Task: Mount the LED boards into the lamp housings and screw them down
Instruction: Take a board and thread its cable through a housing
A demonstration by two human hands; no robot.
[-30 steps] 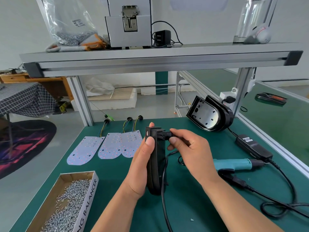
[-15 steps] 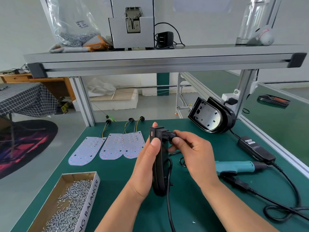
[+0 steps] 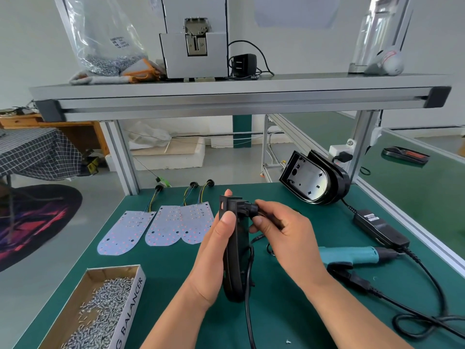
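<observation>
Black plastic lamp housing [image 3: 232,248]: scene centre, on edge, upright, rounded end down, square end up. Left hand [image 3: 214,260] grips its left side; right hand [image 3: 289,238] pinches black cable fitting [image 3: 247,210] at its top right.
Second black D-shaped housing [image 3: 309,182]: far right, tilted on edge, open cavity facing near-left.
Three white flat LED boards [image 3: 125,231]: left of centre, lying flat in row, right two overlapping, coloured leads running to far side.
Small silver screws [image 3: 100,311]: heaped in cardboard box [image 3: 113,268], near left.
Teal electric screwdriver [image 3: 352,255]: lying flat, right of held housing.
</observation>
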